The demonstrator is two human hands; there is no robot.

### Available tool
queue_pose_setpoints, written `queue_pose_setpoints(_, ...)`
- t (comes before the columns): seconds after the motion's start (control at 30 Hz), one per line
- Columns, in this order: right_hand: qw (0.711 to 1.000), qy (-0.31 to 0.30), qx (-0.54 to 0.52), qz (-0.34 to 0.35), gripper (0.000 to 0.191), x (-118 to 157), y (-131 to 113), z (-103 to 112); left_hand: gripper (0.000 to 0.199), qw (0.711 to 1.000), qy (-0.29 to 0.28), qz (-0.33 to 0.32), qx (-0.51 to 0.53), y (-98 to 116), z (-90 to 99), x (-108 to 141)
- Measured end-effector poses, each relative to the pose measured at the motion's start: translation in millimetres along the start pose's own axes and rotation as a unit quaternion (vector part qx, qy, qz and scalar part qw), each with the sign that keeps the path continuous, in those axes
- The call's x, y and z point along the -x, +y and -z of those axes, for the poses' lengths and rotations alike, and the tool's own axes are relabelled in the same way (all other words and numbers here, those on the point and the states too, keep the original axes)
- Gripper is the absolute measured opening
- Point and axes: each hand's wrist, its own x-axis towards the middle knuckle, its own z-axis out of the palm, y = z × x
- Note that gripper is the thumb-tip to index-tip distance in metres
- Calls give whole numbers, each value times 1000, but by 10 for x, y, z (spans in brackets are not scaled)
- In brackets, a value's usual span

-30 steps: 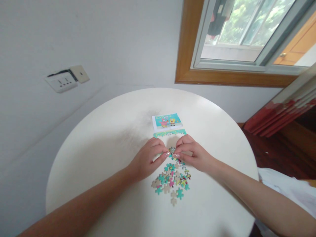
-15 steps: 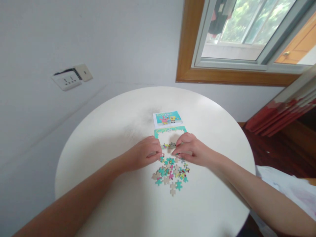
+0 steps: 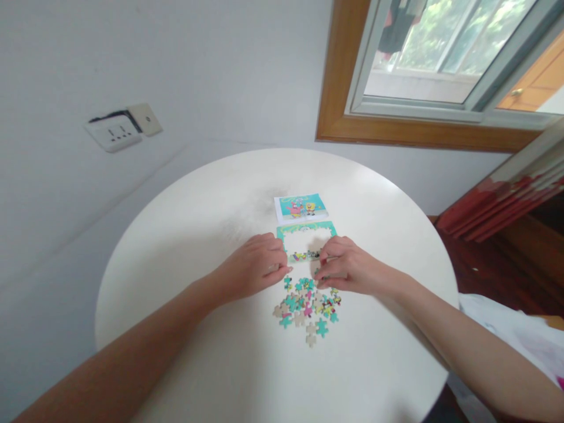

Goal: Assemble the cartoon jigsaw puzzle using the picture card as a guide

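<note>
A puzzle frame [image 3: 304,227] with a teal top edge and a light middle lies on the white table, joined pieces along its lower side. Beyond it is a picture card [image 3: 302,207] with a pink and a yellow cartoon figure. My left hand [image 3: 261,264] rests at the frame's lower left corner, fingers curled together; whatever they may hold is hidden. My right hand [image 3: 341,265] is at the lower right corner, its fingers pinched by a puzzle piece [image 3: 315,268]. Nearer me is a heap of loose teal, beige, pink and yellow pieces [image 3: 307,305].
The round white table [image 3: 185,252] stands against a wall with a socket [image 3: 115,133]. A wood-framed window [image 3: 423,132] is at the back right, beside a red and white curtain [image 3: 484,202]. White cloth [image 3: 506,335] lies at the right, beyond the table edge.
My left fingers have drawn back slightly from the pieces. My right hand has shifted a little right, and the joined pieces now sit against the frame's lower edge. The view has tilted slightly.
</note>
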Motion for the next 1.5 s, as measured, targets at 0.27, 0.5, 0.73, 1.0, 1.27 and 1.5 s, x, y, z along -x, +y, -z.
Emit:
queue_pose_setpoints(0.27,998,-19,49,22,19,3,-58,67,22,999,22,-9,39,70,38,-18)
queue_pose_setpoints(0.5,998,-32,52,20,13,35,-47,146,32,995,-25,-79,50,160,-97,-7)
queue_pose_setpoints(0.73,999,-37,28,19,11,38,-17,164,32,996,-41,-81,20,157,-147,-16)
queue_pose_setpoints(1.0,998,-20,-54,24,15,27,16,195,26,996,-25,-75,29,140,-96,2)
queue_pose_setpoints(1.27,984,39,-171,-35,15,3,8,81,22,996,29,-27,85,184,-113,-42)
queue_pose_setpoints(1.5,976,74,-200,-44,16,-23,-49,-9,16,990,62,-14,127,234,-92,-56)
